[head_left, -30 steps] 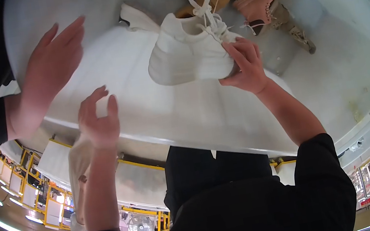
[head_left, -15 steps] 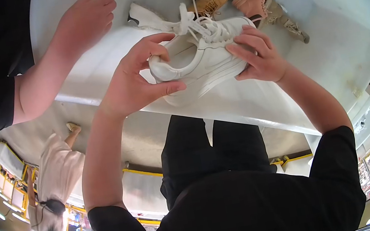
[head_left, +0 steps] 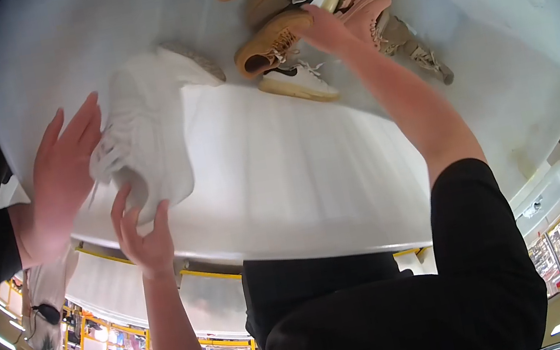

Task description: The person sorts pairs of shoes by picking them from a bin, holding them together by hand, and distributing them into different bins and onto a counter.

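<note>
In my head view, my left hand (head_left: 146,236) meets the heel of the white sneaker (head_left: 156,133) just beyond it — too blurred to tell whether I grip. Another person's hand (head_left: 66,175) is beside the sneaker. My right hand (head_left: 327,28) touches the tan shoe's (head_left: 273,40) toe — its closure unclear — above the counter (head_left: 300,164).
</note>
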A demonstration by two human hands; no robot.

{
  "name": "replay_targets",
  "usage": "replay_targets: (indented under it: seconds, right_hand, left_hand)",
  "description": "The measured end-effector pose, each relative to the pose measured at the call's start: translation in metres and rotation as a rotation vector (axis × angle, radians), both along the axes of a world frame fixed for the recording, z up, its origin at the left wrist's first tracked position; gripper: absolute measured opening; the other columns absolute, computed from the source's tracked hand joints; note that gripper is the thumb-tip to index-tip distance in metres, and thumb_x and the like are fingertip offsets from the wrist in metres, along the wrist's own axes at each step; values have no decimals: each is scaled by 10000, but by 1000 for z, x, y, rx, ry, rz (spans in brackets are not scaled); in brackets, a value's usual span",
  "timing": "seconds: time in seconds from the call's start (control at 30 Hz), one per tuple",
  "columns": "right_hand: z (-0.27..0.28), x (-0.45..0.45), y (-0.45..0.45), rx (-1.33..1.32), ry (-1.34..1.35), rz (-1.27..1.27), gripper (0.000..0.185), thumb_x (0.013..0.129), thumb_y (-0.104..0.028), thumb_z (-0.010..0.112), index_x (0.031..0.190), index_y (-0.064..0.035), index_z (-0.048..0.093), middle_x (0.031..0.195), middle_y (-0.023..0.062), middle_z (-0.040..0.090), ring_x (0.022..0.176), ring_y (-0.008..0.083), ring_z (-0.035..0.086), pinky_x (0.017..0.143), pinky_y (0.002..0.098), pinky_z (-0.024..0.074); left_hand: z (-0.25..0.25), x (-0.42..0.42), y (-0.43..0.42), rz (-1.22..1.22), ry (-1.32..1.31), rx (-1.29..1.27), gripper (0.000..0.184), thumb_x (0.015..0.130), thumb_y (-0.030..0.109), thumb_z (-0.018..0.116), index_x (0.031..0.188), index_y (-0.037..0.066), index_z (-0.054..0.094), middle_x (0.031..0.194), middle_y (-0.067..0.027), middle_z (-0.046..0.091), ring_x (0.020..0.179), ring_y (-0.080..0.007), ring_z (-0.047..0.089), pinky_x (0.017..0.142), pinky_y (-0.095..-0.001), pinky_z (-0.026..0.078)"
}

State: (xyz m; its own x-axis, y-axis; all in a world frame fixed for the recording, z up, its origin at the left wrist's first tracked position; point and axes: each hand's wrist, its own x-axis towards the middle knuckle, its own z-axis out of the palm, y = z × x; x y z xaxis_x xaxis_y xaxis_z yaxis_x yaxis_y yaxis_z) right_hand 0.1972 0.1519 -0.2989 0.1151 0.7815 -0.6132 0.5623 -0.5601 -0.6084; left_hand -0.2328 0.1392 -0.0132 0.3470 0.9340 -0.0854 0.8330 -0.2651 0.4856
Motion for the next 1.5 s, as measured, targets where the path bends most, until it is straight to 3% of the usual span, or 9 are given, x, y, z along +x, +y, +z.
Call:
replay_targets:
  seconds: [0.27, 0.33, 0.6, 0.7, 0.83, 1.03, 1.4, 1.47, 1.5]
  right_hand:
    - [-201, 76, 123, 252, -595, 126, 854, 771, -501, 760, 1410, 4, 501, 1386, 263, 525, 1305, 447, 503, 1076, 503, 459]
    - [-144, 72, 170, -209, -512, 202, 840, 925, -396, 728, 1594, -122, 301, 1667, 124, 231, 1511, 344, 259, 1198, 478, 342]
    - [-132, 44, 155, -275, -512, 221, 1024, 858, -493, 772, 1595, -37, 228, 1654, 207, 206, 1511, 380, 243, 1225, 527, 300]
    - [-142, 52, 102, 97, -606, 194, 834, 763, -492, 769, 1370, 31, 535, 1333, 270, 576, 1245, 418, 568, 1025, 463, 496]
    - [-36, 45, 36, -235, 322, -315, 763, 753, -404, 815, 1336, 28, 578, 1262, 167, 653, 1149, 252, 630, 1049, 352, 450]
    - [78, -14, -102, -367, 1036, -669, 531, 948, -243, 654, 1412, -20, 521, 1264, 46, 659, 1139, 160, 608, 1036, 340, 442]
    - [326, -99, -192, 301, 650, -265, 829, 891, -235, 748, 1570, -65, 304, 1551, 141, 412, 1484, 297, 341, 1220, 452, 271]
    - [349, -120, -219, 77, 2081, -1124, 780, 924, -265, 709, 1566, -69, 311, 1582, 153, 379, 1506, 317, 295, 1225, 494, 268]
    - [357, -138, -219, 55, 2051, -1076, 744, 942, -278, 682, 1556, -56, 326, 1565, 150, 410, 1480, 321, 343, 1210, 495, 300]
  left_hand:
    - [-10, -3, -12, 31, 143, 88, 364, 807, -2, 800, 1035, 32, 518, 1299, -275, 585, 1160, -431, 612, 929, -488, 565]
    - [-6, -6, -13, 28, 204, 84, 340, 833, 17, 784, 1041, 30, 515, 1285, -283, 581, 1152, -433, 610, 924, -493, 562]
    - [-13, -7, -17, 58, 225, 123, 365, 850, 107, 802, 1042, 43, 498, 1276, -284, 576, 1170, -432, 588, 954, -496, 530]
    - [-12, -6, -14, 5, 247, 102, 442, 782, 82, 863, 1036, 47, 504, 1256, -261, 612, 1158, -441, 600, 967, -498, 530]
    - [-10, 6, -5, -30, 132, 152, 415, 801, 106, 869, 1008, 49, 514, 1244, -244, 630, 1148, -456, 618, 949, -494, 543]
    - [-1, 11, -2, -59, -64, 165, 426, 772, -2, 855, 1007, 55, 504, 1269, -220, 640, 1134, -397, 642, 944, -434, 546]
    - [64, 10, -40, 54, -588, 3, 335, 792, 15, 844, 953, 28, 551, 1261, -200, 648, 1121, -359, 639, 937, -413, 521]
    - [94, 15, -64, -11, -596, 58, 345, 769, 10, 852, 923, 29, 544, 1247, -195, 658, 1121, -369, 636, 931, -420, 515]
    - [107, 16, -78, -51, -599, 55, 330, 780, -3, 842, 941, 24, 555, 1252, -202, 651, 1120, -346, 639, 934, -389, 509]
